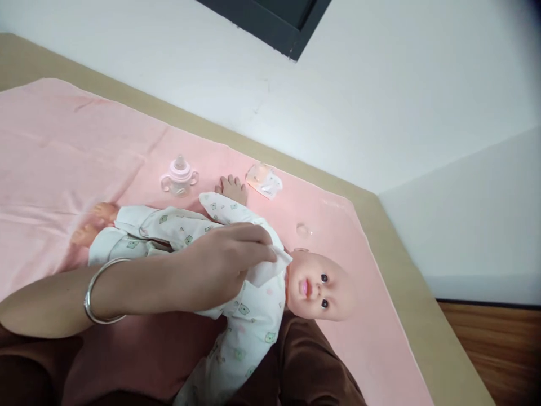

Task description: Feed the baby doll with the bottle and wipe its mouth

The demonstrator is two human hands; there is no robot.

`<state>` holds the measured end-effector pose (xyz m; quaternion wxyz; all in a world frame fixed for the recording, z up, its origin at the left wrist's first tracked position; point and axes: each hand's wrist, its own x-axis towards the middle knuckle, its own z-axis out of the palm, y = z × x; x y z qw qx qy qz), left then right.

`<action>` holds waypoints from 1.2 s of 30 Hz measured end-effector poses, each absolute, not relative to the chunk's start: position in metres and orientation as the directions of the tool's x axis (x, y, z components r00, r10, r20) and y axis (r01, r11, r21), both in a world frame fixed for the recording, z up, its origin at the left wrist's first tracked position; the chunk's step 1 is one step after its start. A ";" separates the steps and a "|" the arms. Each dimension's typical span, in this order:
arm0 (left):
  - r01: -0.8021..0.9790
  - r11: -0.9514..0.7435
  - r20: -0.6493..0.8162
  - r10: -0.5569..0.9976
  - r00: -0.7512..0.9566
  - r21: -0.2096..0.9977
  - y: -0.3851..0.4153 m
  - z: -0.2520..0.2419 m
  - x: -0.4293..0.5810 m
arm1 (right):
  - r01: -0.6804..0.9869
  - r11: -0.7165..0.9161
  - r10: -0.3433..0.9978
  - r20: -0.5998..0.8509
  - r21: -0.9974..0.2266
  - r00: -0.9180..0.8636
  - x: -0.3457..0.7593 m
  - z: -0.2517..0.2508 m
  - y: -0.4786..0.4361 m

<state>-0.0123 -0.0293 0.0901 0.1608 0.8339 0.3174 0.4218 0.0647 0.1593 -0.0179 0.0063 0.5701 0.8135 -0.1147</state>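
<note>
My left hand point(224, 262), with a silver bangle on its wrist, reaches in from the left over the chest of a baby doll point(322, 286). Its thumb and fingers pinch a white tissue point(266, 270) close to the doll's neck. The doll lies on its back, in white clothes printed with small bears, its head to the right. Beyond the doll's far sleeve shows my right hand point(232, 187), fingers spread on the pink cloth point(127, 129); its forearm is hidden, apparently under the doll.
A pink two-handled baby bottle point(180, 176) stands left of the right hand. To that hand's right lies a small printed packet point(265, 181). A clear round object point(304, 229) rests near the doll's head. A white wall point(359, 84) rises behind the beige surface edge point(393, 265).
</note>
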 end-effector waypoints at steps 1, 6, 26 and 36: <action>0.368 -0.771 0.592 0.635 0.495 0.519 -0.031 0.086 -0.007 | 0.930 0.313 0.929 -0.140 -0.193 -0.342 0.064 -0.019 0.161; 0.325 -0.878 0.566 0.476 0.673 0.351 -0.034 0.072 0.015 | 0.920 0.302 0.929 -0.140 -0.249 -0.343 0.064 -0.023 0.167; 0.519 -0.849 0.476 0.498 0.725 0.098 -0.029 0.050 0.036 | 0.896 0.304 0.923 -0.133 -0.324 -0.362 0.068 -0.023 0.168; 0.524 -0.849 0.569 0.402 0.718 -0.061 -0.031 0.045 0.039 | 0.911 0.312 0.935 -0.086 -0.269 -0.345 0.064 -0.042 0.180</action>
